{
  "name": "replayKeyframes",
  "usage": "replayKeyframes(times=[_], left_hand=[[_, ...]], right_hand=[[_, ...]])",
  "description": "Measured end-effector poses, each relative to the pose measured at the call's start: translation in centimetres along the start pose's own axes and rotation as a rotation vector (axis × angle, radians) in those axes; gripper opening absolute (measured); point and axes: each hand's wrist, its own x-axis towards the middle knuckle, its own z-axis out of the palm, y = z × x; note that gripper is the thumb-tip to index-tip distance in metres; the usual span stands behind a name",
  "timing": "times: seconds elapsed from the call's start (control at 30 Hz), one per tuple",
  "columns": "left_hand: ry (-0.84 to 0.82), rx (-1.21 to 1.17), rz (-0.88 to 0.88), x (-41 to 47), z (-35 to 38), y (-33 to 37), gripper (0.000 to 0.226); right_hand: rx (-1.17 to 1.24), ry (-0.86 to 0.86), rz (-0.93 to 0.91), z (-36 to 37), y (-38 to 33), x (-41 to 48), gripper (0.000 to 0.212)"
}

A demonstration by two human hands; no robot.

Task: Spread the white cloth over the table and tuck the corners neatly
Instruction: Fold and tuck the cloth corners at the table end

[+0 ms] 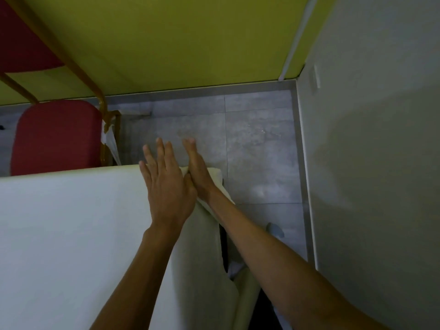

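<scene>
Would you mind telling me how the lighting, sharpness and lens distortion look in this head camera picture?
Head view: dim, with a greenish cast; the white cloth looks grey-green; both hands, left and right, are slightly soft; the wide lens bends the wall and floor lines; no glare, only a faint shadow on the wall.

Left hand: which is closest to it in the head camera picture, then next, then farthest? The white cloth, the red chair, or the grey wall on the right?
1. White cloth: the left hand lies flat on it at the table's far corner.
2. Red chair: behind the table, off to the left.
3. Grey wall: farthest, along the right, past the right hand.
</scene>
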Motion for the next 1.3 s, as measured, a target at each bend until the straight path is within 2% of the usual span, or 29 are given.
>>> replayKeyframes(times=[0.1,0.23,0.3,0.37,0.43,0.5,0.57,0.7,0.83,0.87,0.97,1.03,1.1,1.2,1.23,1.3], left_hand=[[0.030,-0.003,0.008,0.0,0.1,-0.1,0.071],[0.041,0.004,0.026,-0.2,0.3,-0.6,0.067],[0.044,0.007,0.033,-0.2,0.3,-0.5,0.065],[0.049,-0.002,0.024,-0.2,0.2,-0.3,0.064],[0.056,-0.011,0.011,-0.2,0.1,-0.2,0.062],[0.069,0.002,0.013,-0.3,0.2,-0.1,0.062],[0.080,0.022,0.023,-0.2,0.2,-0.1,0.063],[0.071,-0.019,0.030,-0.2,0.3,-0.4,0.066],[0.072,-0.059,0.019,0.0,0.4,-0.5,0.068],[0.071,-0.060,0.014,0.1,0.4,-0.5,0.068],[0.073,-0.063,0.014,0.1,0.4,-0.5,0.067],[0.079,-0.066,0.010,0.1,0.5,-0.5,0.066],[0.078,-0.076,-0.008,0.1,0.5,-0.5,0.066],[0.070,-0.075,-0.007,0.1,0.5,-0.5,0.067],[0.072,-0.066,-0.001,0.1,0.5,-0.5,0.066],[0.081,-0.050,0.004,0.1,0.5,-0.6,0.065]], right_hand=[[-0.009,0.065,0.103,-1.0,4.0,-0.3,0.073],[0.024,0.182,0.287,-2.6,8.8,-1.6,0.087],[-0.062,0.164,0.318,-3.7,10.3,-1.5,0.072],[-0.191,0.069,0.367,-4.7,10.7,-1.2,0.066],[-0.281,0.086,0.304,-5.2,9.9,-1.1,0.066],[-0.235,0.197,0.201,-5.2,7.4,-1.1,0.057],[-0.138,0.225,0.080,-4.4,4.1,-0.7,0.055],[-0.032,0.040,-0.089,-1.6,0.1,-0.5,0.059],[-0.313,-0.029,-0.140,0.0,3.1,-0.2,0.052],[-0.292,-0.022,-0.116,-0.1,3.8,0.0,0.052],[-0.007,0.074,0.023,-1.1,4.6,1.4,0.058],[0.018,0.132,0.116,-2.2,5.5,2.3,0.054],[0.039,0.170,0.195,-3.0,7.3,3.9,0.061],[-0.003,0.185,0.260,-5.4,14.8,8.8,0.097],[-0.063,0.186,0.272,-6.1,15.8,9.6,0.101],[-0.176,0.196,0.270,-5.6,11.3,6.9,0.083]])
